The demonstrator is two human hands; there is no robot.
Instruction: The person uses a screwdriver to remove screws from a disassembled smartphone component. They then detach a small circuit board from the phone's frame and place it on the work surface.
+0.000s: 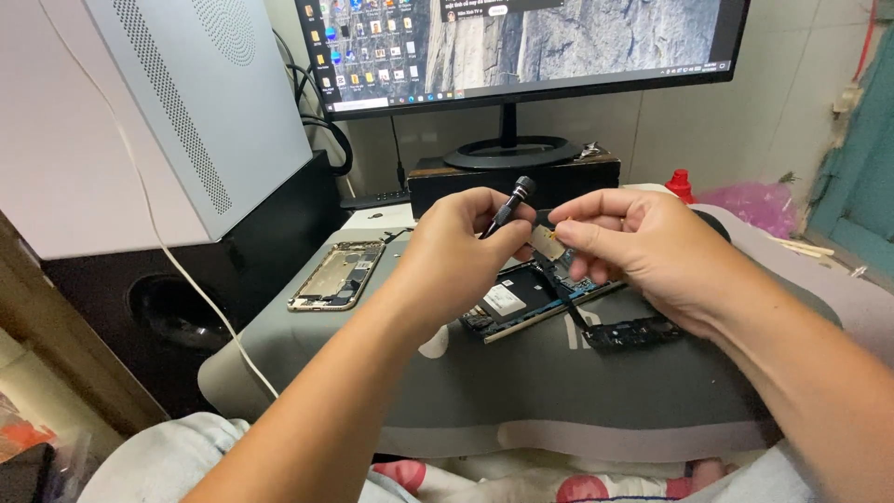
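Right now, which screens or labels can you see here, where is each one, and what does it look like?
Monitor: at the back on a black stand, wide black frame, lit desktop with a grey rock picture and rows of small icons.
Label: white rectangular sticker on the black battery of the opened phone, on the grey mat below both hands.
No packages or signs show.

Both forearms bare, no sleeves, rings or watch.
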